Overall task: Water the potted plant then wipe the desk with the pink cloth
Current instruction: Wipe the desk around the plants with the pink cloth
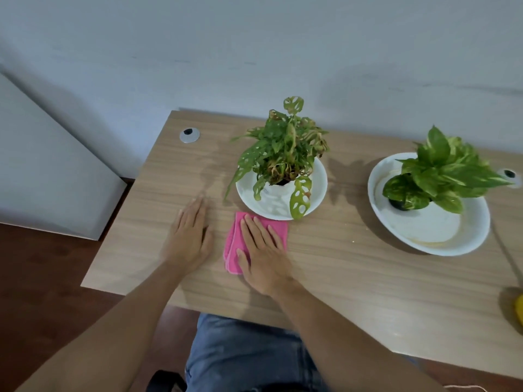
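Note:
A folded pink cloth [235, 241] lies on the wooden desk [353, 267] just in front of the nearer plant. My right hand [261, 251] lies flat on top of the cloth, fingers spread, pressing it onto the desk. My left hand [189, 237] rests flat on the bare wood to the left of the cloth, fingers together, holding nothing. A potted plant [283, 154] with holed leaves stands in a white pot on a white saucer [318, 190] behind the cloth. A faint damp streak shows on the wood left of this plant.
A second leafy plant [441, 171] sits in a larger white dish [433, 230] at the right. Round cable grommets are at the back left [189, 135] and far right [509, 174]. A yellow object [519, 308] pokes in at the right edge. The wall runs behind the desk.

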Available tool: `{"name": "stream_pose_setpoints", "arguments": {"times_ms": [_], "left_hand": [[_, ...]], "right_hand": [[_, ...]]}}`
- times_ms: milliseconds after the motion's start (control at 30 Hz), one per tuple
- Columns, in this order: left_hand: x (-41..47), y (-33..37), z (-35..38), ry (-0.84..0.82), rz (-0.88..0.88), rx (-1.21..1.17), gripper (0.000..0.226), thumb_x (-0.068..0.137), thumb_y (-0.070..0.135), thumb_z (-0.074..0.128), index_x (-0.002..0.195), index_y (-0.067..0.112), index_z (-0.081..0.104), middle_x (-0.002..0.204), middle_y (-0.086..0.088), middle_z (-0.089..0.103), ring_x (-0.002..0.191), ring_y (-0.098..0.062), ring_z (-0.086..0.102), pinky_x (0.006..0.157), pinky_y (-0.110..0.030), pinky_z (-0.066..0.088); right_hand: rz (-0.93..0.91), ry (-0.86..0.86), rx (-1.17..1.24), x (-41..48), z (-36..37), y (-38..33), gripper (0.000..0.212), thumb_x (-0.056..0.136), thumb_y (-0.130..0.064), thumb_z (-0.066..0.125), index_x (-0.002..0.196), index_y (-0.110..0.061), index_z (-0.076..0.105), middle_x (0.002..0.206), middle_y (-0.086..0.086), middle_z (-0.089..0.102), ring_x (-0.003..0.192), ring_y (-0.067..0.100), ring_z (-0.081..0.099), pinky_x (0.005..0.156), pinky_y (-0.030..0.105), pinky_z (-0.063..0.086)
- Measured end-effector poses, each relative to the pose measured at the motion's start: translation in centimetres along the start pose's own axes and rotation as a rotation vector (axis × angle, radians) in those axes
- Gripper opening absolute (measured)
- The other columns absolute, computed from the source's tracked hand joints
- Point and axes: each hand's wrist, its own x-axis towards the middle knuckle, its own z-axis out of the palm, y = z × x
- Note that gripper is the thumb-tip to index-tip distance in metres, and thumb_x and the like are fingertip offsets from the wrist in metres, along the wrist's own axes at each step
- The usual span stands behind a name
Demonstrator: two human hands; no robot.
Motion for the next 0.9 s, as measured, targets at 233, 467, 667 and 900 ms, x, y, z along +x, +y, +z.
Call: {"name": "stream_pose_setpoints", "arguments": {"times_ms": [233,467,667,900], "left_hand": [[0.2,9.1,3.2,0.03,0.021,-0.157,0.074,0.109,0.037,0.041,0.177,0.016,0.021,0.184,-0.004,0.026,0.171,-0.019,0.022,0.141,-0.044,0.014],[0.9,10.6,4.2,0.003,-0.01,-0.107,0.08,0.107,0.041,0.029,0.178,0.01,0.009,0.188,-0.008,0.012,0.175,-0.024,0.007,0.142,-0.048,0.007],[1.3,13.4,5.6,0.035,-0.104,-0.058,0.091,0.103,0.048,0.033,0.175,-0.003,0.011,0.186,-0.022,0.012,0.174,-0.039,0.008,0.141,-0.053,0.008],[1.1,13.8,5.8,0.034,-0.112,0.029,0.098,0.103,0.056,0.034,0.175,-0.004,0.004,0.186,-0.024,0.007,0.174,-0.038,0.003,0.141,-0.051,0.009]], "right_hand": [[0.085,0.04,-0.056,-2.9,-1.4,4.0,0.07,0.115,-0.051,0.024,0.177,-0.021,0.016,0.184,-0.001,0.019,0.171,0.016,0.011,0.138,0.046,0.006],[0.2,0.093,-0.088,-6.0,-2.5,8.5,0.071,0.115,-0.053,0.022,0.177,-0.019,0.013,0.185,-0.001,0.013,0.171,0.015,0.006,0.137,0.046,0.009],[0.304,0.126,-0.089,-6.0,-3.6,11.3,0.073,0.115,-0.051,0.022,0.178,-0.019,0.006,0.185,-0.004,0.004,0.171,0.012,0.001,0.138,0.045,0.008],[0.409,0.162,-0.06,-1.7,-4.8,13.2,0.073,0.114,-0.05,0.021,0.178,-0.017,0.007,0.186,-0.002,0.007,0.171,0.015,0.005,0.138,0.045,0.005]]}}
